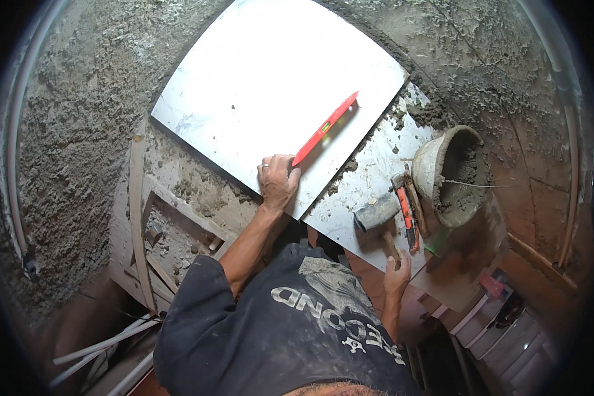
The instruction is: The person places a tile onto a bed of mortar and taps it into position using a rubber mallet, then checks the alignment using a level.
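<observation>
A large white tile [277, 72] lies at the centre top, a red spirit level [323, 129] along its right part. My left hand [277, 181], a ring on one finger, is closed at the level's lower end, near the tile's bottom corner. My right hand [396, 270] grips the wooden handle of a dark-headed rubber mallet [376, 211] on a mortar-spattered slab [340, 224]. Beside the mallet are an orange-and-black cutter [408, 218] and a wooden-handled tool [417, 204].
A bucket [432, 171] with grey mortar stands at the right. A wooden frame [137, 198] with rubble is at the left, white pipes [99, 346] below it. Rough mortared walls [72, 165] surround the work. Stacked boards [495, 327] lie at the lower right.
</observation>
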The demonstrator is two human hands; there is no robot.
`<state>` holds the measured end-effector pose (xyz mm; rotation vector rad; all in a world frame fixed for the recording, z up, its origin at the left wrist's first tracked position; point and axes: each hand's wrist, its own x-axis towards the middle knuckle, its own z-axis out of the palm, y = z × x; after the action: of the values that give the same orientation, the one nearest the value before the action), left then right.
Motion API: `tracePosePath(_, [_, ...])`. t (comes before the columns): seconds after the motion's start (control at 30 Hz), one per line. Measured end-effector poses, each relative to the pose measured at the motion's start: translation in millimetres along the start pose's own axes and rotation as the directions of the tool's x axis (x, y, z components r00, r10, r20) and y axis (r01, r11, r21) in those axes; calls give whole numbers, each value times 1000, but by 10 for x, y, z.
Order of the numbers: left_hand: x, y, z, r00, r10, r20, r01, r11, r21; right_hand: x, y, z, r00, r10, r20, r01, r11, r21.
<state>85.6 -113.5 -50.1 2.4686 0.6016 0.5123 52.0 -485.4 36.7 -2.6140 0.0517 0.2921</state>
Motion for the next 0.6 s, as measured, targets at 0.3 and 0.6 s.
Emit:
tracePosePath(0.3, [-7,37,5,1000,-8,-12,8,1000,-13,50,110,105,999,-41,20,41,999,-1])
tracePosePath(0.6, [-34,31,36,1000,12,-26,-12,1000,-6,-13,91,108,998,-56,24,56,998,6])
